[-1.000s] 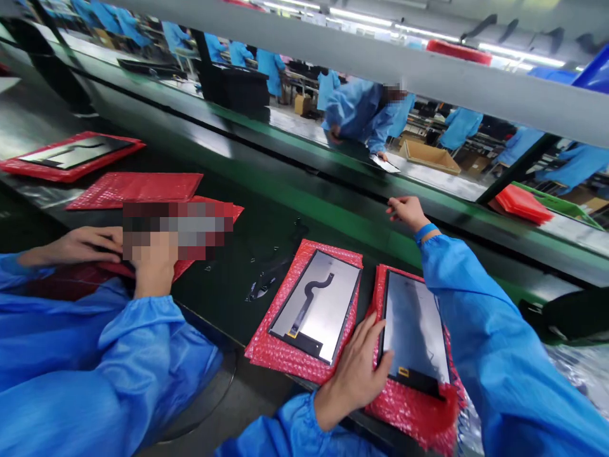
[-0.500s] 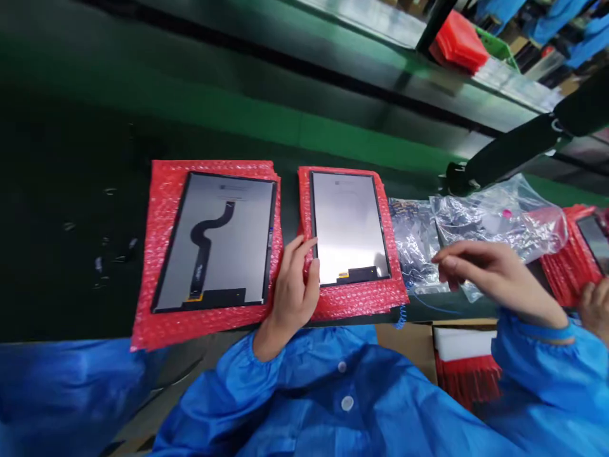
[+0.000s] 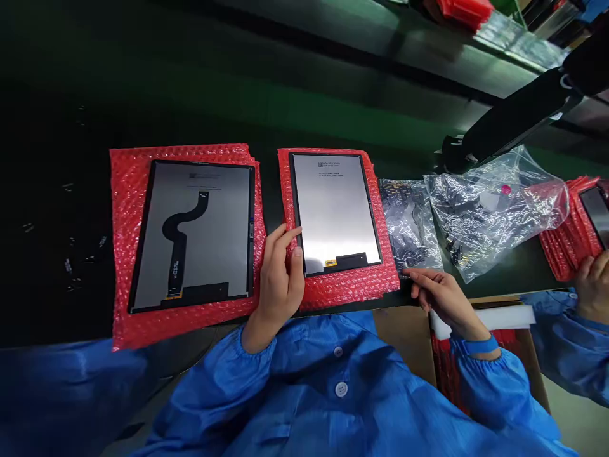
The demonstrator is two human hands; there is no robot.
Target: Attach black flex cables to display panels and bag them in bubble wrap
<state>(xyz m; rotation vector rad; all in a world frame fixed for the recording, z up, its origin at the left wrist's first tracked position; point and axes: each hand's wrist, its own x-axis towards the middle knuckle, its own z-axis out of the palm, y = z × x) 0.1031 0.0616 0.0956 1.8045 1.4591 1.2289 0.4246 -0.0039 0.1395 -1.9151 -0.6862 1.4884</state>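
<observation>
Two grey display panels lie face down on red bubble wrap. The left panel (image 3: pixel 193 233) carries a black flex cable. The right panel (image 3: pixel 333 212) has a small yellow tab near its lower edge. My left hand (image 3: pixel 280 279) rests between them, fingertips touching the right panel's lower left corner. My right hand (image 3: pixel 440 297) is at the table's near edge, fingers pinching the corner of a clear plastic bag (image 3: pixel 410 223) beside the right panel's red wrap (image 3: pixel 347 289).
A larger crumpled clear bag (image 3: pixel 490 206) lies to the right under a black arm (image 3: pixel 509 120). Another person's hand (image 3: pixel 590 285) touches a stack of red wraps (image 3: pixel 568 238). A cardboard box (image 3: pixel 480 330) with white foam sits below the table edge. Green conveyor belt (image 3: pixel 285 95) runs behind.
My view swung down and right from the co-workers to the two panels. My right hand came back from the conveyor and dropped to the small bag's corner. My left hand stayed at the right panel.
</observation>
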